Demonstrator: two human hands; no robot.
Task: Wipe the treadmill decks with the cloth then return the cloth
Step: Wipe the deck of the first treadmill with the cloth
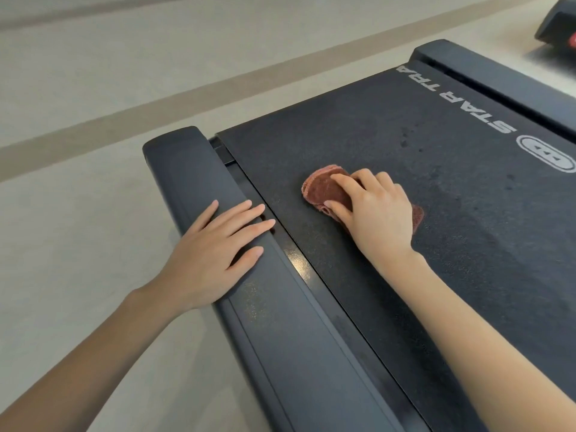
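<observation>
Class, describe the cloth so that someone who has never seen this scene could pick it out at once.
Start at the wide black treadmill belt with white lettering. Near its left edge, beside the side rail, the right hand grips a small folded cloth. It is the only reddish-brown, soft thing on the dark belt.

On the dark textured treadmill belt, near its L edge, lay the folded reddish-brown cloth, w/ the right hand curled on top. The left hand rested flat on the black plastic side rail, just L of the belt. The pale grey floor lay L of & beyond that rail; a second black rail ran along the belt's R side.
</observation>
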